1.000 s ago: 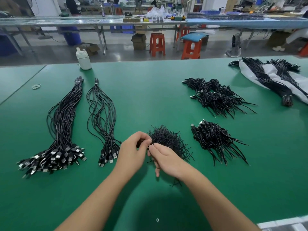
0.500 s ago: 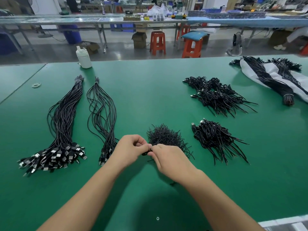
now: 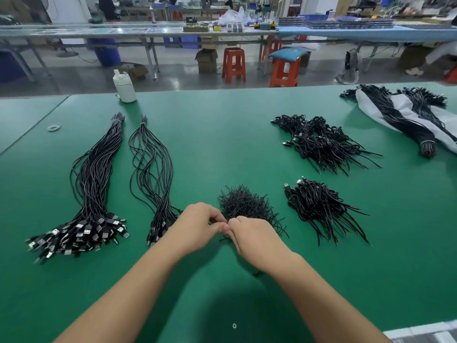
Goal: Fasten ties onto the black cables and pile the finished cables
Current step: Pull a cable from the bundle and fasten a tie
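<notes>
Both pinch tie (image 3: 223,239) | left hand (image 3: 197,227) | right hand (image 3: 254,241) | ties heap (image 3: 243,203) just beyond

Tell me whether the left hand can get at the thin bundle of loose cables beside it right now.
Probably yes, once it lets go. The left hand sits right beside the plug ends of the thin cable bundle, with only bare green table between. But it and the right hand are pinching something small and black.

Factory assembly floor, long green bench (image 3: 222,134) in the foreground heaped with bundled black cables (image 3: 99,184), rows of further work tables (image 3: 138,33) across the top of the frame, orange plastic stools (image 3: 233,64), cardboard boxes (image 3: 206,60), blue bins (image 3: 106,50) on bare concrete
</notes>
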`<state>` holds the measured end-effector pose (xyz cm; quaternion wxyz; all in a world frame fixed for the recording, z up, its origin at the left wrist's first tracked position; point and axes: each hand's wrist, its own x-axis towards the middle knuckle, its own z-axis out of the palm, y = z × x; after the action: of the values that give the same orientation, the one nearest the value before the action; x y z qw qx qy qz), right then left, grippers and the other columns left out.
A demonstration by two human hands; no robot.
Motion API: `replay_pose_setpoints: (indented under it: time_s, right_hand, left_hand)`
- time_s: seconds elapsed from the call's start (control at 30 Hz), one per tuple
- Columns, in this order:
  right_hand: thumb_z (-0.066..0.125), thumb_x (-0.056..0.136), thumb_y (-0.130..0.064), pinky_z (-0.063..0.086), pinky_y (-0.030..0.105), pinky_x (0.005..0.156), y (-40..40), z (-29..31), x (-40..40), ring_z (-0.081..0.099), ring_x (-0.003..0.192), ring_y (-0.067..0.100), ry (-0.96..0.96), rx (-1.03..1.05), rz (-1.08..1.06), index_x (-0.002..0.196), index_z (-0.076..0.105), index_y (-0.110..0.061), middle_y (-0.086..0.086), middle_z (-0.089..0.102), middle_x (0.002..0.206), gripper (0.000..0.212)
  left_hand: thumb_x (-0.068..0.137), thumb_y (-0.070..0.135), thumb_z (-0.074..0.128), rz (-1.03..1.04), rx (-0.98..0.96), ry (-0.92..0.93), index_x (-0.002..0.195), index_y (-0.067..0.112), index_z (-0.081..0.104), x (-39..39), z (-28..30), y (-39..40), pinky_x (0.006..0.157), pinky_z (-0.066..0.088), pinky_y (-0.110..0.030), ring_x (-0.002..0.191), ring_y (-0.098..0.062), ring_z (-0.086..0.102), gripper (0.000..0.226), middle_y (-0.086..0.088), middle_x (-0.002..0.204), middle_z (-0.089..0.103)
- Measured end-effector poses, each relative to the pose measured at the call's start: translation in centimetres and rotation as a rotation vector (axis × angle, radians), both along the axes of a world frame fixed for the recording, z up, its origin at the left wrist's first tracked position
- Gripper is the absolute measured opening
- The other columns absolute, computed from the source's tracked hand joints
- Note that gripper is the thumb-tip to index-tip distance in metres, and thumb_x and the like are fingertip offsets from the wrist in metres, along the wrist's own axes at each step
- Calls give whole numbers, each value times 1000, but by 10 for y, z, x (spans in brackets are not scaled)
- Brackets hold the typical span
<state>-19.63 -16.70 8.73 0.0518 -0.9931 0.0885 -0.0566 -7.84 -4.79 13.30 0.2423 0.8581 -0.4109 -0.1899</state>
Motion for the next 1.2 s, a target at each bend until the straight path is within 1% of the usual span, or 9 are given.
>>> replay_pose_setpoints:
  time_s: [0.3, 0.4, 0.47, 0.53, 0.63, 0.73, 0.83, 0.97, 1.2]
  right_hand:
    - [30, 108, -39, 33, 36, 65, -6, -3, 0, 61, 92, 26, -63, -79, 40, 107, 55, -16, 3, 60, 102, 34]
    - [40, 105, -38, 41, 37, 70, -7, 0, 2, 60, 91, 26, -80, -120, 73, 103, 61, -16, 3, 61, 98, 31]
    - [52, 99, -40, 46, 36, 74, -10, 1, 2, 60, 88, 24, -129, -222, 103, 95, 67, -19, 0, 63, 91, 26]
    - [64, 90, -41, 48, 37, 86, -13, 0, 1, 60, 96, 25, -267, -268, 91, 90, 71, -20, -1, 64, 94, 22]
    - [67, 87, -24, 36, 48, 109, -12, -5, -1, 54, 117, 31, -587, -217, 36, 98, 71, -16, 8, 64, 113, 14]
    - [69, 81, -6, 32, 54, 113, -10, -11, -4, 54, 119, 31, -757, -201, 4, 106, 73, -15, 11, 66, 116, 27]
    - [73, 74, 5, 45, 48, 102, -11, -13, -7, 61, 109, 30, -704, -102, 70, 116, 73, -11, 12, 68, 114, 45]
    - [72, 83, 1, 55, 39, 86, -15, -7, -6, 66, 98, 26, -645, 91, 96, 117, 72, -9, 8, 70, 110, 36]
    - [69, 90, -10, 44, 22, 97, -8, 5, 2, 57, 104, 14, -477, 561, -69, 113, 75, -12, 0, 62, 120, 24]
  left_hand:
    - [87, 25, 70, 68, 13, -37, 77, 29, 73, -5, -4, -6, 75, 53, -26, 81, -13, 66, 11, 6, 82, 74]
    - [84, 24, 73, 96, 24, 16, 69, 29, 68, -1, -8, -9, 52, 44, -18, 58, -11, 55, 16, 6, 67, 67]
    - [83, 23, 74, 121, 27, 80, 69, 26, 68, 1, -13, -10, 47, 36, -17, 53, -10, 46, 16, 6, 61, 61]
    - [84, 23, 74, 159, 18, 147, 72, 20, 71, 3, -18, -10, 50, 37, -21, 54, -11, 46, 12, 5, 61, 61]
    - [85, 19, 75, 284, -106, 293, 77, 14, 72, 6, -24, -8, 56, 40, -22, 58, -13, 54, 10, 2, 67, 67]
    - [88, 11, 72, 393, -336, 532, 82, 11, 70, 8, -23, -5, 61, 42, -21, 69, -13, 68, 6, -1, 71, 73]
    - [89, 8, 69, 336, -384, 718, 89, 9, 68, 5, -19, -4, 54, 37, -21, 76, -13, 73, 1, -3, 77, 75]
    - [90, 4, 67, 254, -368, 835, 89, 9, 65, 4, -16, -1, 53, 38, -22, 79, -19, 75, 5, -7, 80, 75]
    - [92, 9, 67, 53, -371, 518, 86, 8, 65, 12, -10, 3, 65, 40, -30, 69, -16, 56, 7, -11, 75, 72]
